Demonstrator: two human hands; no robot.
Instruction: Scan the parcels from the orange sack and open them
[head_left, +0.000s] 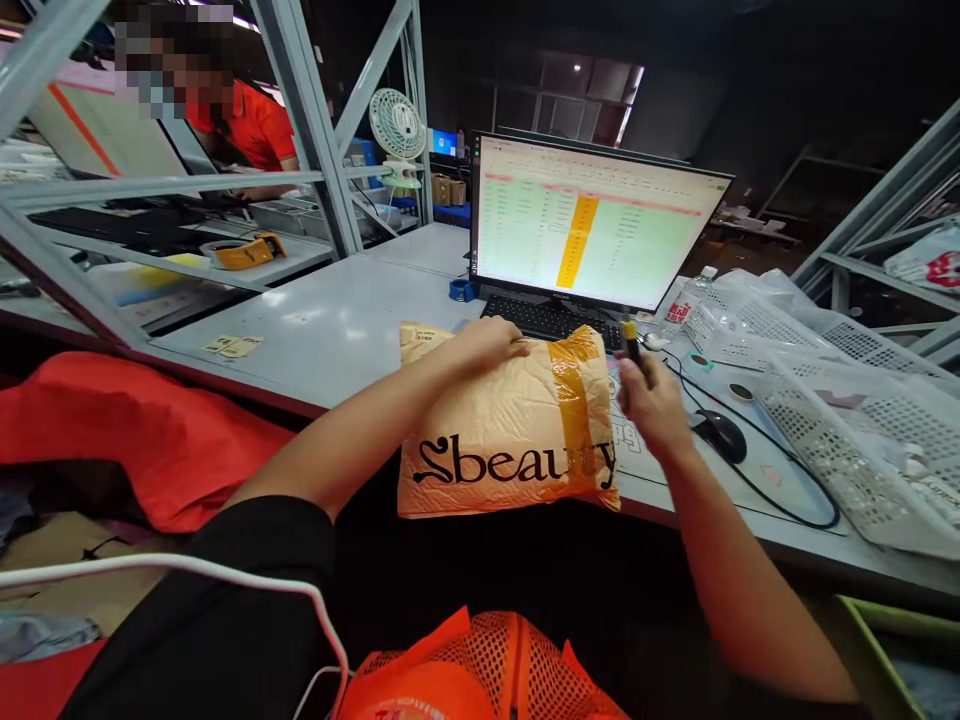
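An orange-tan mailing bag [487,400] printed "Sbeauty" hangs over the front edge of the table, with a strip of brown tape [573,400] down its right side. My left hand [491,345] is closed on the bag's upper edge. Just right of the bag, my right hand [654,395] is closed round a slim black tool [630,340] with a yellow end that points up. Whether it is a knife or a marker cannot be made out. The right hand appears apart from the bag.
Behind the bag stand a keyboard [525,318] and a monitor [592,225]. A mouse [721,435] with its cable lies at right, beside white perforated baskets [840,460]. Paper labels [234,346] lie at left. A person in red [259,125] sits beyond the metal frame [304,120].
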